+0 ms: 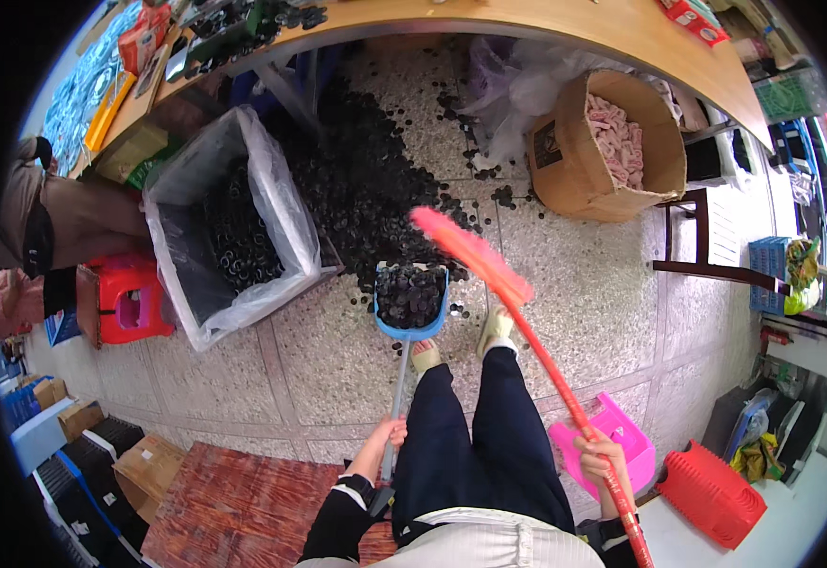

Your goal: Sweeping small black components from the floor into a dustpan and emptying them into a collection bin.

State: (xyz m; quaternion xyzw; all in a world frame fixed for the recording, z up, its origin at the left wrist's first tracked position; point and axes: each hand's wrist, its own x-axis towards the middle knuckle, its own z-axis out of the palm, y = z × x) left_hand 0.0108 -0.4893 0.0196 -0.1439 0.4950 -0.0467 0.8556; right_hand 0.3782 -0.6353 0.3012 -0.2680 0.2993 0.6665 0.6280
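My left hand point(390, 434) is closed round the grey handle of a long-handled dustpan point(411, 331). The blue pan rests on the floor in front of my feet, heaped with small dark round pieces point(408, 293). In my right hand point(603, 461) is the orange-red stick of a broom point(475, 251). Its pink-red bristle head hangs slanted, right of the pan and apart from it. Beyond the pan, a wide pile of the same dark pieces point(361, 180) covers the floor, thinning into scattered ones toward the right.
Left of the pile stands a plastic-lined bin point(285, 204) holding dark rings. A cardboard box point(565, 156) of pink rolls is at the far right, below a wooden table point(489, 11). Red stool point(134, 303), dark chair point(707, 256) and pink stool point(612, 440) flank me. Another person's leg point(91, 213) shows at left.
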